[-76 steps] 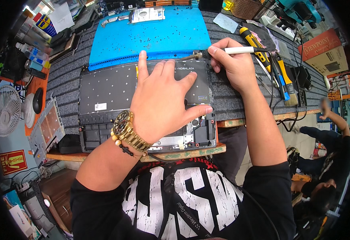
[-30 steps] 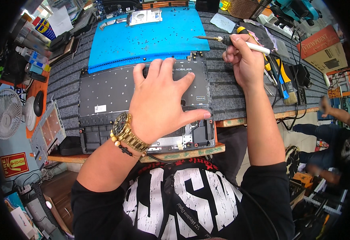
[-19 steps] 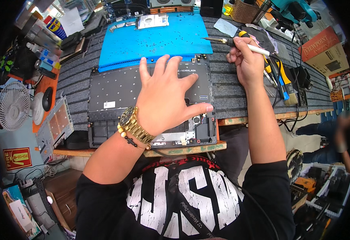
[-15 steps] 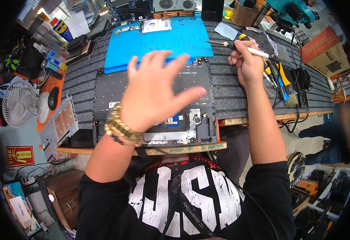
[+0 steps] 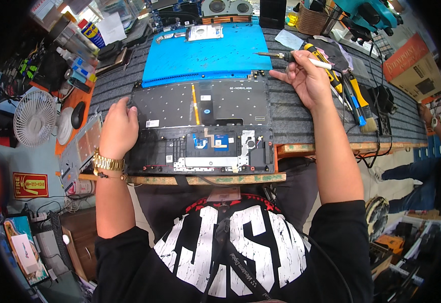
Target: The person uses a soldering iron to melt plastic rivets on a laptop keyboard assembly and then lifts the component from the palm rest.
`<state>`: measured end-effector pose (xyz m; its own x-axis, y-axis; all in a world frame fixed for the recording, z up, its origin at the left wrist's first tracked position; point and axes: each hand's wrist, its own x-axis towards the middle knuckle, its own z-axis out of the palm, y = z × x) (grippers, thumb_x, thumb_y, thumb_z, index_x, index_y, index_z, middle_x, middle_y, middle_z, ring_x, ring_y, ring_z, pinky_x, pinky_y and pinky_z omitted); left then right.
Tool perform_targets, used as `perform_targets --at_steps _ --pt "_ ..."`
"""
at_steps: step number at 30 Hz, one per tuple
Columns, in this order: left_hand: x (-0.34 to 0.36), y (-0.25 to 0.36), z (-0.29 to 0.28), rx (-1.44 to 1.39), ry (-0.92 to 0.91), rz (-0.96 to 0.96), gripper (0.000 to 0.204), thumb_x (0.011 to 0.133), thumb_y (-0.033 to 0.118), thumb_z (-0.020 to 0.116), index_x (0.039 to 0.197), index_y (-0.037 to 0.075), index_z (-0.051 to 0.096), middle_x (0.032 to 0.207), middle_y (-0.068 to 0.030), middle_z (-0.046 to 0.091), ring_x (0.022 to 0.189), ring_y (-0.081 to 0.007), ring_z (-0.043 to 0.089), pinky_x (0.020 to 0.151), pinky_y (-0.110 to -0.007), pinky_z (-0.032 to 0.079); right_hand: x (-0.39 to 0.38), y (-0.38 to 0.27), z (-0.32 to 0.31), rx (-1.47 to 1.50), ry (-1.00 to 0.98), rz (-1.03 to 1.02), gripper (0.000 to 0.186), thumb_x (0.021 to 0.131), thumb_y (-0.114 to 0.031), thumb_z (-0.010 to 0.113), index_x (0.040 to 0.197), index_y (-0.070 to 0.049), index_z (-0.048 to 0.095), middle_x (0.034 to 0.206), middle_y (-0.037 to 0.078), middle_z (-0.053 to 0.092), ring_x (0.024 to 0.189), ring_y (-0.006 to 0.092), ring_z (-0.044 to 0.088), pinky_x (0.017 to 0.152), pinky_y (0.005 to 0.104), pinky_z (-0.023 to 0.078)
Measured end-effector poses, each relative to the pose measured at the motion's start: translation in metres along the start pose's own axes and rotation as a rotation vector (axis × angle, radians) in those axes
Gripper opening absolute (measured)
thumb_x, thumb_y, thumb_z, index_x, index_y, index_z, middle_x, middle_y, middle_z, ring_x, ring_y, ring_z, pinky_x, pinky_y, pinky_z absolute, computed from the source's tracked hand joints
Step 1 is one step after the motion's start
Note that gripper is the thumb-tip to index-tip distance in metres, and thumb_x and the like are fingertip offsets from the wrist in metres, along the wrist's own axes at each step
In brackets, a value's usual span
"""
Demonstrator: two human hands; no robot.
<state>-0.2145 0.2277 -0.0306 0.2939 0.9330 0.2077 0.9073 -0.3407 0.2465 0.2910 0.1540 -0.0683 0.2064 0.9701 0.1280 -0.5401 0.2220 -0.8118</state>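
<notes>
In my right hand [image 5: 309,81] is a soldering iron [image 5: 321,64], its thin metal tip pointing left over the right edge of a blue mat [image 5: 205,55]. The thumb and upper fingers pinch its grip; a lower finger sticks out. My left hand [image 5: 118,126] lies at the left edge of an opened laptop chassis [image 5: 170,106], fingers forward and thumb a little apart; whether it presses on the edge I cannot tell. The chassis shows its inner side, with an orange ribbon strip [image 5: 196,103] and a blue touchpad board [image 5: 222,142].
A metal-cased drive [image 5: 205,33] and small dark screws lie on the mat, below a twin-fan cooler [image 5: 225,7]. Screwdrivers and a brush [image 5: 366,113] are at the right, with a cardboard box [image 5: 415,65] beyond. A white fan [image 5: 35,118] stands left. Another person is at far right.
My left hand has moved from above the middle of the chassis to its left edge, uncovering the ribbon strip. My right hand still holds the soldering iron, one finger now stretched out.
</notes>
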Motion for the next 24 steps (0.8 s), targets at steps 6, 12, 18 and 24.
perform_targets --at_steps 6,12,18,24 --pt "-0.002 -0.002 0.002 0.022 0.012 -0.077 0.043 0.116 0.026 0.063 0.144 -0.006 0.070 0.133 -0.0355 0.075 0.128 -0.0543 0.071 0.113 -0.058 0.057 0.000 0.003 0.005 -0.012 -0.046 0.031 0.011 0.119 -0.018 0.071 0.119 -0.007 0.072 0.087 0.002 0.069 0.080 0.0153 0.071 0.115 0.0723 0.062" --pt "0.000 -0.003 0.003 -0.110 -0.007 -0.150 0.048 0.116 0.031 0.063 0.143 -0.007 0.071 0.134 -0.0375 0.075 0.130 -0.0546 0.070 0.114 -0.057 0.056 -0.001 0.002 0.002 -0.025 -0.066 0.033 0.009 0.122 -0.020 0.067 0.120 -0.012 0.071 0.087 0.000 0.071 0.081 0.0124 0.073 0.118 0.0787 0.057" --pt "-0.007 -0.007 0.002 -0.174 -0.053 -0.156 0.048 0.117 0.034 0.064 0.142 -0.006 0.072 0.133 -0.0337 0.076 0.128 -0.0495 0.072 0.112 -0.054 0.057 -0.002 -0.006 -0.006 -0.002 -0.099 0.063 0.013 0.123 -0.022 0.065 0.123 -0.011 0.073 0.090 0.000 0.075 0.080 0.0127 0.076 0.117 0.0814 0.056" --pt "0.002 0.013 -0.012 -0.040 0.023 0.027 0.041 0.111 0.031 0.075 0.137 -0.001 0.077 0.128 -0.0269 0.077 0.125 -0.0486 0.071 0.111 -0.055 0.057 -0.004 -0.013 -0.016 0.025 -0.050 0.015 0.010 0.120 -0.020 0.068 0.122 -0.011 0.073 0.087 0.001 0.074 0.080 0.0148 0.073 0.115 0.0789 0.058"
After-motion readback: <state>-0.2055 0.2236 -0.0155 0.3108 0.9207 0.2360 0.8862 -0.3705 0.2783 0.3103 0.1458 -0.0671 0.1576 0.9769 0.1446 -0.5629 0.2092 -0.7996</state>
